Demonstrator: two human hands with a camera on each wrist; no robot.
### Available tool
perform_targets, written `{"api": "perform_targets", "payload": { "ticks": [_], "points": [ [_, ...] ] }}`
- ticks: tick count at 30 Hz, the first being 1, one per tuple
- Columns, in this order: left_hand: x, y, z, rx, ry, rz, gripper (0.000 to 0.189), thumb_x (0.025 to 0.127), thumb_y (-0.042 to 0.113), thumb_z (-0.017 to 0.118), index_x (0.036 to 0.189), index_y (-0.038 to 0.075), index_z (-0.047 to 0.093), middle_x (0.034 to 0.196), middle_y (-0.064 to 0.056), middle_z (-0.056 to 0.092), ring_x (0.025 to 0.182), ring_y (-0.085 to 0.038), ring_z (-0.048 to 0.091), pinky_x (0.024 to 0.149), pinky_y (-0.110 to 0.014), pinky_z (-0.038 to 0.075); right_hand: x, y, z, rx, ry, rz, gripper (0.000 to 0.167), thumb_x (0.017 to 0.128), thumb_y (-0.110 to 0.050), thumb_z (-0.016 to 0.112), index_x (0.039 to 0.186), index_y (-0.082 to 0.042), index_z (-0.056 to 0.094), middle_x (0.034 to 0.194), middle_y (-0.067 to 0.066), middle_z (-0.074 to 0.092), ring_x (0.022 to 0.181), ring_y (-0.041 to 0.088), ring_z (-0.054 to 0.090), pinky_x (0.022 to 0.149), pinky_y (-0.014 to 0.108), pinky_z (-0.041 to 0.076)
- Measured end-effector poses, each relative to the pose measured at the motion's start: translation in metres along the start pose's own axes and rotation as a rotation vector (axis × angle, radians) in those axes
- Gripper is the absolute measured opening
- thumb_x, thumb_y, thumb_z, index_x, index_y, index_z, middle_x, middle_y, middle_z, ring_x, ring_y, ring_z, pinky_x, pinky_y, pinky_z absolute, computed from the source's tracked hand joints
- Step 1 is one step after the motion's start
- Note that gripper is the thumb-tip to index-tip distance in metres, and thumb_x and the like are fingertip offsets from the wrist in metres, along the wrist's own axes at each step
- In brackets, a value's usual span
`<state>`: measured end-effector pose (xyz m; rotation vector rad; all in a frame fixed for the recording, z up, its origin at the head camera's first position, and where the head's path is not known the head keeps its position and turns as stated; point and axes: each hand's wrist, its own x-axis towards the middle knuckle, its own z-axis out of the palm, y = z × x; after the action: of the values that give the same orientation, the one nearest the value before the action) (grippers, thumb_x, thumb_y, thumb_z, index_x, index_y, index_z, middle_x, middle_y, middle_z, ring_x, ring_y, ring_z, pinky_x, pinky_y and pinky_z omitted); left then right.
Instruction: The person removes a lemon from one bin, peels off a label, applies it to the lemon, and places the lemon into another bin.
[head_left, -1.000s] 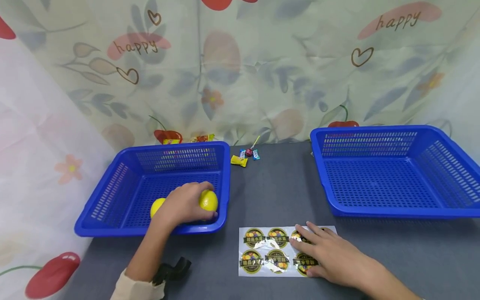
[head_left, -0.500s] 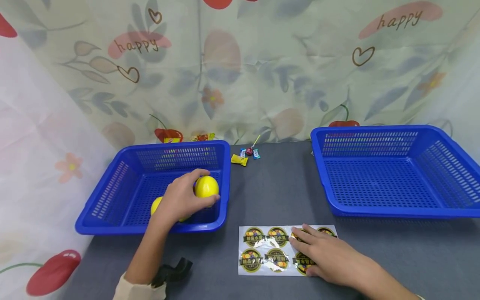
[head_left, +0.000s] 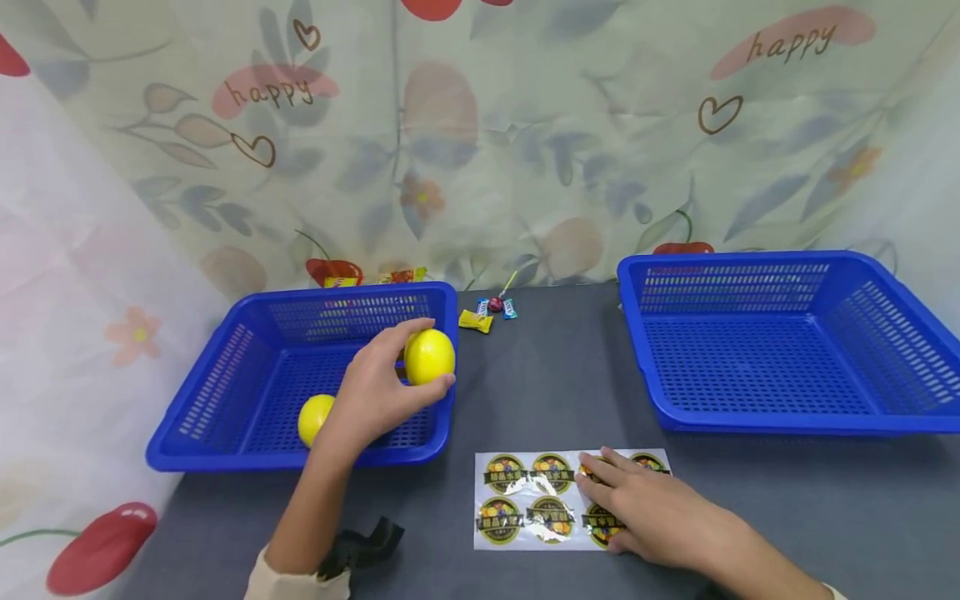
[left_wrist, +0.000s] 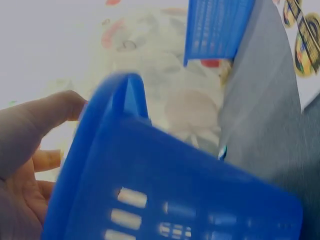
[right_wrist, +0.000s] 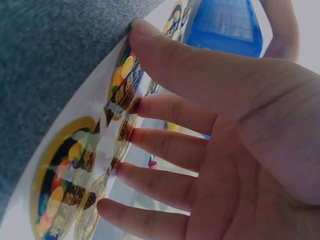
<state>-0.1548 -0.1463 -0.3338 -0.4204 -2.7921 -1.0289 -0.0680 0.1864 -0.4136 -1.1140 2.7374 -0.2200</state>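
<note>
My left hand (head_left: 375,390) grips a lemon (head_left: 430,357) between thumb and fingers, over the right end of the left blue basket (head_left: 217,463). A second lemon (head_left: 315,419) lies in that basket, partly behind the wrist. In the left wrist view the basket wall (left_wrist: 165,155) fills much of the picture, and the held lemon is hidden. On the table, my right hand (head_left: 663,510) rests with fairly straight, spread fingers on a sheet of round fruit stickers (head_left: 550,518). The right wrist view has the fingertips touching the stickers (right_wrist: 62,185).
Another blue basket (head_left: 757,367) stands at the right. Small wrapped candies (head_left: 476,322) and a lollipop (head_left: 496,304) lie near the back curtain (head_left: 517,167). More yellow wrappers (head_left: 405,275) show behind the left basket. A black strap (head_left: 371,546) hangs by the left wrist.
My left hand has raised the lemon from the basket floor and moved it up and slightly to the right. The right hand stays on the sticker sheet.
</note>
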Motion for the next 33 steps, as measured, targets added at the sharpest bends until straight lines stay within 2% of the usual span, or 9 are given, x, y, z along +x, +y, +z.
{"api": "perform_targets", "payload": {
  "ticks": [6,11,17,24,29,33],
  "points": [
    [0.002,0.014,0.011,-0.133,0.008,0.082,0.07,0.081,0.028,0.082,0.143,0.016,0.053,0.136,-0.005,0.056,0.107,-0.023,0.06,0.086,-0.042,0.056,-0.001,0.0,-0.001,-0.001,0.0,0.006,0.072,0.076,-0.033,0.087,0.136,-0.004,0.061,0.145,0.021,0.05,0.131,0.046,0.046,0.094,0.056,0.049],
    [0.003,0.027,0.024,-0.221,-0.013,0.161,0.069,0.081,0.025,0.082,0.143,0.017,0.053,0.134,-0.003,0.058,0.105,-0.021,0.061,0.084,-0.036,0.057,-0.001,-0.001,-0.001,-0.011,-0.001,0.011,0.069,0.076,-0.034,0.087,0.133,-0.004,0.063,0.144,0.021,0.051,0.13,0.045,0.048,0.091,0.053,0.051],
    [0.003,0.039,0.049,-0.283,-0.07,0.189,0.067,0.083,0.023,0.079,0.144,0.016,0.052,0.132,-0.003,0.057,0.103,-0.017,0.06,0.082,-0.028,0.056,-0.001,-0.001,-0.001,-0.003,0.002,0.025,0.066,0.076,-0.035,0.086,0.13,-0.004,0.065,0.142,0.02,0.053,0.128,0.045,0.05,0.09,0.053,0.052],
    [0.002,0.048,0.08,-0.266,-0.173,0.177,0.068,0.085,0.024,0.076,0.146,0.013,0.049,0.131,-0.006,0.058,0.1,-0.017,0.06,0.08,-0.026,0.055,0.0,-0.003,0.0,-0.001,0.008,0.031,0.065,0.075,-0.034,0.087,0.128,-0.003,0.067,0.141,0.02,0.054,0.126,0.046,0.051,0.088,0.055,0.052],
    [0.004,0.05,0.099,-0.154,-0.189,0.154,0.069,0.086,0.03,0.075,0.147,0.014,0.048,0.134,-0.006,0.057,0.1,-0.018,0.058,0.076,-0.028,0.053,0.001,-0.003,0.0,0.004,-0.01,0.038,0.065,0.075,-0.035,0.087,0.127,-0.002,0.067,0.141,0.02,0.054,0.126,0.046,0.051,0.089,0.054,0.052],
    [0.004,0.048,0.112,-0.094,-0.193,0.148,0.069,0.087,0.033,0.075,0.148,0.013,0.048,0.137,-0.006,0.056,0.102,-0.017,0.058,0.078,-0.029,0.052,0.002,-0.004,-0.001,0.018,-0.029,0.047,0.065,0.075,-0.036,0.087,0.127,-0.002,0.067,0.142,0.02,0.053,0.127,0.046,0.05,0.089,0.054,0.052]
  ]
}}
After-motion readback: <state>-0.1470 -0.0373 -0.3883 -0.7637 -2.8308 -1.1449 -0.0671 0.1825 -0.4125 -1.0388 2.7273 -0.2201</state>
